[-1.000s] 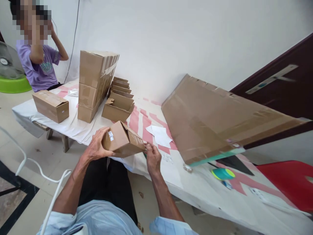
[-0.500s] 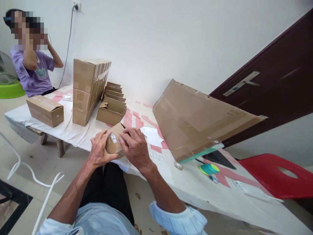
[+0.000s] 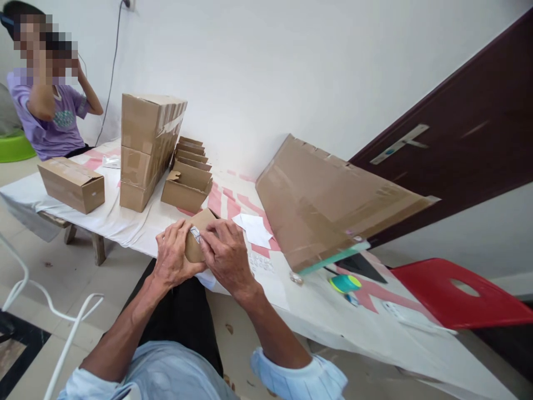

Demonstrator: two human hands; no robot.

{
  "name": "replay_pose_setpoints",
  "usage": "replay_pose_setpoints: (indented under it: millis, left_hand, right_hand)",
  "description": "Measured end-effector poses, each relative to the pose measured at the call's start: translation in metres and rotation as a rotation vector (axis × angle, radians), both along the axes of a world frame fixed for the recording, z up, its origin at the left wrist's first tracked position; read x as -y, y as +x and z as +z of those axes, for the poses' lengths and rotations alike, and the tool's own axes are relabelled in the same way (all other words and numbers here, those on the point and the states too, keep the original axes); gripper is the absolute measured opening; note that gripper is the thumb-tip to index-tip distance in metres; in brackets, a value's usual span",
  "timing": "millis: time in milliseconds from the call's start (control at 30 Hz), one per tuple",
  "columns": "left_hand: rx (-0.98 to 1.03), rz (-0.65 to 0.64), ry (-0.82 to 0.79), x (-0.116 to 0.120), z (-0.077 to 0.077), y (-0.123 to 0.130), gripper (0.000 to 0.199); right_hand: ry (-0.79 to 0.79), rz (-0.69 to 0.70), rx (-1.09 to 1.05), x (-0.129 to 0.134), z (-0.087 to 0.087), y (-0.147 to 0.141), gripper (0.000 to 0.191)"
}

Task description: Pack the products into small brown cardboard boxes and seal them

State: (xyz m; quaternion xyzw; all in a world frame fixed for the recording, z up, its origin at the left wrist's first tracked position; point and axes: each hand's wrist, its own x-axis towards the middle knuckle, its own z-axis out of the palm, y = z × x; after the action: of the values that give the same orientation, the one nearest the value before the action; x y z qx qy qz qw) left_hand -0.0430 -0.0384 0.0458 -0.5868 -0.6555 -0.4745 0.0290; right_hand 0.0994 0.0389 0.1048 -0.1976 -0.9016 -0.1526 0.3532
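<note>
My left hand [image 3: 177, 253] grips a small brown cardboard box [image 3: 202, 218] from its left side, thumb underneath. The box is held at the table's near edge, one end turned toward me. A small white label [image 3: 195, 233] with dark print sticks to that end. My right hand [image 3: 227, 253] is closed against the box's right side, its curled fingertips at the label's edge. Whether they pinch the label or only press on it, I cannot tell.
Open cardboard boxes [image 3: 187, 186] stand in a row behind, beside a tall taped stack [image 3: 139, 150]. One closed box [image 3: 75, 186] lies left. White papers [image 3: 255, 229], a large cardboard sheet [image 3: 316, 205] and a teal tape roll [image 3: 345, 283] are rightward. A person [image 3: 54, 111] sits far left.
My right fingertips have shifted slightly left, up to the label. The left hand keeps its grip on the box. The whole view has moved a little.
</note>
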Motion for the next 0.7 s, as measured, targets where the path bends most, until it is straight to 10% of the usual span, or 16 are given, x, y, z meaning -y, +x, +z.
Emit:
replay_pose_setpoints:
  millis: [700]
  left_hand:
    - [0.018, 0.043, 0.02, 0.003, -0.001, 0.014, 0.087]
  right_hand:
    - [-0.134, -0.051, -0.145, 0.0, -0.009, -0.011, 0.014]
